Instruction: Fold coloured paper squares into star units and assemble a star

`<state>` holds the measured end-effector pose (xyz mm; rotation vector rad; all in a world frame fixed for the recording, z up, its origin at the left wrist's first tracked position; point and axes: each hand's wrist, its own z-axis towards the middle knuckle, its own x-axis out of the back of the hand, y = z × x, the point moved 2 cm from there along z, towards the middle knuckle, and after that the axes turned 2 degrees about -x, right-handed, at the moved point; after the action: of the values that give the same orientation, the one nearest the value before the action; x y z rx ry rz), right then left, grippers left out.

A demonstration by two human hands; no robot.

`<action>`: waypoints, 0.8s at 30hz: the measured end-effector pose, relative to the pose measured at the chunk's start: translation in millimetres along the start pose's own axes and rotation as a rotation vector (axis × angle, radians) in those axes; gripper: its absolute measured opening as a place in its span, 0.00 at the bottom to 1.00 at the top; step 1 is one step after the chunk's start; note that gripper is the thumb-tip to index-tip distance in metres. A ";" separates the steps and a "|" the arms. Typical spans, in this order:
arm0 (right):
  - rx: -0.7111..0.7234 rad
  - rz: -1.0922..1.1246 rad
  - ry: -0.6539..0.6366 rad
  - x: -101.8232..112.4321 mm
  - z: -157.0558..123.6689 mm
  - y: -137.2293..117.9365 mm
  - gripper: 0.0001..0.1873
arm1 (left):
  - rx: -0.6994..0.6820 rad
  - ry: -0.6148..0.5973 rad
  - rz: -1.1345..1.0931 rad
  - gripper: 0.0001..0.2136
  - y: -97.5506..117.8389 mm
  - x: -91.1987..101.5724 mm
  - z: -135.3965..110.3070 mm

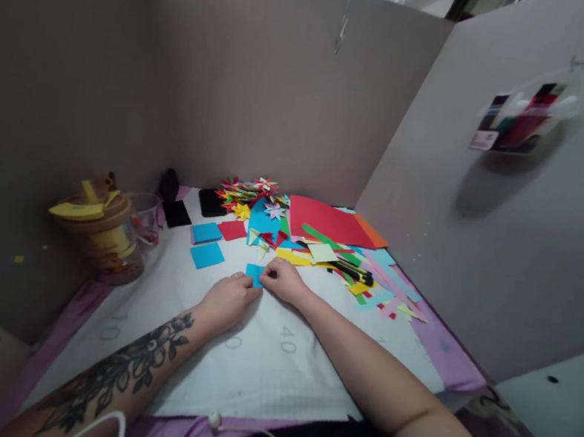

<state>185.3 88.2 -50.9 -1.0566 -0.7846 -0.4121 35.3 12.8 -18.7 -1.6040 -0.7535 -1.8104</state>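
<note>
Pinching the blue paper square [253, 273] at its right side: right hand [284, 280], fingertips together. Left hand [229, 303] touches its lower edge; can't tell if clamped. Square sits on white sheet [295, 392], right of loose blue square [207, 255]. Risk: uneven finger pressure could skew it. Utility knife [353, 271] lies among paper strips [382, 300].

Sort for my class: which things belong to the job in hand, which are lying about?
Likely the job:
blue paper touching left hand and right hand
loose blue squares
red square

Likely lying about:
lidded cup
clear plastic cup
hanging package
</note>
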 end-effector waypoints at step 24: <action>0.049 0.010 0.172 13.9 -10.7 4.5 0.05 | 0.040 -0.024 0.006 0.12 4.4 5.0 -1.1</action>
<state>201.5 81.5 -46.1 -0.9653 -0.6329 -0.4660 37.4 8.7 -13.7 -1.6027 -0.7905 -1.7637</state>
